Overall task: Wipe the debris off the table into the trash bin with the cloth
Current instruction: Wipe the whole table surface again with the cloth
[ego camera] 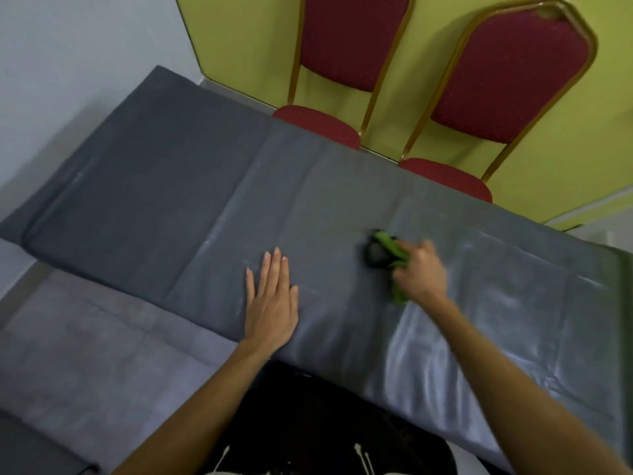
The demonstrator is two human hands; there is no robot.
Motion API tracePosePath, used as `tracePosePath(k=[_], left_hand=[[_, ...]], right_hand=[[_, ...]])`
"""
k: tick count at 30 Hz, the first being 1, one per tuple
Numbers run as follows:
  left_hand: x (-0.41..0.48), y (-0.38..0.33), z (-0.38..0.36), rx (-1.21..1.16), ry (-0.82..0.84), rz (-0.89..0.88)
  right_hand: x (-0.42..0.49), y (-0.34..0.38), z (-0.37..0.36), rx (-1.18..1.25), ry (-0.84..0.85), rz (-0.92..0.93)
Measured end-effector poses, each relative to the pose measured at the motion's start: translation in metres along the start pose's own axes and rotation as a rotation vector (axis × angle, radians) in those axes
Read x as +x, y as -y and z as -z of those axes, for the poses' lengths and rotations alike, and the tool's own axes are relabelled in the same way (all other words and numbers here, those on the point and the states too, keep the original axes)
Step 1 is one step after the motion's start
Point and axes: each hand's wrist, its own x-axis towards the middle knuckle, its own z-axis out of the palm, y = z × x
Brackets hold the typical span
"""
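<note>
Right hand blurred, fingers curled round green-and-dark cloth, pressing it on table. Left hand flat beside, fingers extended, close together. No debris discernible ahead of fingers. Trash bin out of view; wiping seemingly mid-way, dumping left.

Even, soft indoor light, moderately bright, no hard shadows. Sheen on the right half of the desk cover: pale glare streaks on the wrinkles; left half reads matte and darker. Right hand motion-blurred, the cloth in it smeared too, edges not resolvable. Left hand sharp, with a faint soft shadow beside it. Strong wide-angle distortion: desk edges and chair frames bow and lean toward the corners. Overall slightly soft, compression-like.
</note>
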Motion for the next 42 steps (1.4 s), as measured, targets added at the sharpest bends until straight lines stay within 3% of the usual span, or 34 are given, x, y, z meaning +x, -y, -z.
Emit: tracePosePath(k=[4, 7, 11, 14, 17, 19, 26, 31, 34, 38, 42], left_hand=[[0.003, 0.007, 0.002, -0.032, 0.076, -0.018], [0.004, 0.011, 0.003, -0.044, 0.091, -0.053], [0.001, 0.011, 0.004, -0.040, 0.088, -0.055], [0.003, 0.011, 0.003, -0.033, 0.096, -0.044], [0.004, 0.015, 0.006, -0.056, 0.122, -0.070], [0.004, 0.019, 0.010, -0.081, 0.116, -0.101], [0.001, 0.027, 0.023, -0.109, 0.118, -0.128], [-0.021, 0.056, 0.036, -0.199, -0.019, 0.073], [-0.038, 0.088, 0.035, -0.184, 0.031, 0.206], [-0.062, 0.112, 0.036, -0.131, 0.024, 0.144], [-0.062, 0.114, 0.033, -0.135, 0.044, 0.145]], right_hand=[[0.037, -0.052, 0.032, 0.036, -0.173, -0.353], [0.034, -0.028, 0.021, 0.086, -0.209, -0.427], [-0.012, 0.062, -0.029, 0.171, -0.143, -0.244], [-0.059, 0.124, -0.068, 0.173, -0.063, -0.009], [-0.077, 0.138, -0.076, 0.112, 0.100, 0.231], [-0.061, 0.118, -0.063, 0.065, 0.129, 0.254], [-0.012, 0.023, -0.010, -0.006, -0.066, -0.089], [-0.030, 0.057, -0.026, 0.160, -0.125, -0.272], [-0.071, 0.117, -0.052, 0.167, 0.020, -0.105], [-0.131, 0.168, -0.088, 0.071, 0.242, 0.344], [-0.135, 0.142, -0.091, 0.017, 0.173, 0.363]])
